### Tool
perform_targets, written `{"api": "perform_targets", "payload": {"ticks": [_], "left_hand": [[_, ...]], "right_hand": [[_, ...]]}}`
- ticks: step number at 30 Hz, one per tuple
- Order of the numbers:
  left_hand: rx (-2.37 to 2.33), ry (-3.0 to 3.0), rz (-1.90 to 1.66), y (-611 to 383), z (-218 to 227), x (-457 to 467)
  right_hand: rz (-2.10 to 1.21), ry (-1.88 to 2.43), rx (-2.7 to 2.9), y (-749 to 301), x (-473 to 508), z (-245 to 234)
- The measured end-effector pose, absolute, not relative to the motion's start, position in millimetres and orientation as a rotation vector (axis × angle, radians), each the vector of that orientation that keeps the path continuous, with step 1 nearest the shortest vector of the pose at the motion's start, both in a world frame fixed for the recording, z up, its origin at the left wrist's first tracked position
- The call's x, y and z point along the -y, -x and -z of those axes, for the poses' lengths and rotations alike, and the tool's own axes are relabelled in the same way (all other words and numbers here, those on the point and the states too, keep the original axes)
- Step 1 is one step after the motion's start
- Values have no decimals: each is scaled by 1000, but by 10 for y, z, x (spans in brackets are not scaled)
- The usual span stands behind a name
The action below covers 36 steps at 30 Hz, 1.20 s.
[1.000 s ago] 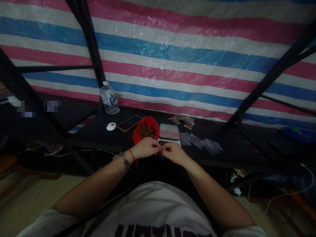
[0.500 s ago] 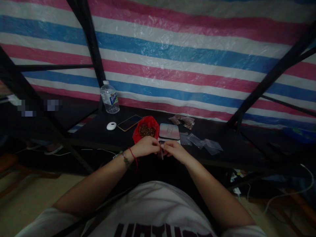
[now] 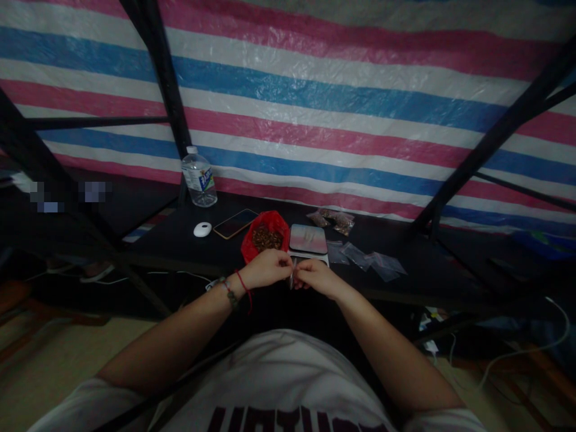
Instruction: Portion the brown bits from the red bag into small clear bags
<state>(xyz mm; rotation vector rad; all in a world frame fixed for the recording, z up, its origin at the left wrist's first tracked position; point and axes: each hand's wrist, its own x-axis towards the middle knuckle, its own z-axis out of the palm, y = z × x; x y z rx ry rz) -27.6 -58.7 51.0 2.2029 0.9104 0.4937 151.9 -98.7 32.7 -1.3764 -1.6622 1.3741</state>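
My left hand (image 3: 271, 267) and my right hand (image 3: 316, 277) meet at the table's near edge. Between their pinched fingertips is a small clear plastic bag (image 3: 292, 277), seen nearly edge-on; its contents are hard to make out. Just beyond my left hand stands an open red bag (image 3: 279, 225) full of small brown pieces (image 3: 266, 238). A small scale (image 3: 308, 239) with a shiny square plate lies beyond my fingers, its near side partly covered by them. To its right are several flat clear zip bags (image 3: 357, 256).
Filled small bags (image 3: 342, 222) lie behind the scale. Left of the red bag are a phone (image 3: 234, 224), a white mouse-like oval object (image 3: 202, 229) and a clear plastic bottle (image 3: 199, 179). Dark metal posts (image 3: 168, 90) frame the table (image 3: 162, 243) before a striped plastic sheet (image 3: 324, 96).
My fingers have shifted slightly on the small plastic bag, which has moved a little left and up. My right fingers have dropped slightly. The things on the table have stayed put.
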Motion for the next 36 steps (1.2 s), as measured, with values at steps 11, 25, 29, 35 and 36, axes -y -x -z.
{"api": "perform_targets", "payload": {"ticks": [11,25,29,35,36], "left_hand": [[-1253,-2528,-475,328,-632,636],[-881,-2580,-753,564,-839,530],[-958,-2528,-808,615,-816,430],[-1197,-2360,-988,612,-766,365],[-1181,-2349,-1048,604,-762,369]], "right_hand": [[-925,1650,1795,-1572,907,-271],[-1578,875,1189,-1611,878,-164],[-1612,895,995,-1575,859,-127],[-1543,906,897,-1556,831,-115],[-1534,907,880,-1551,829,-113]]}}
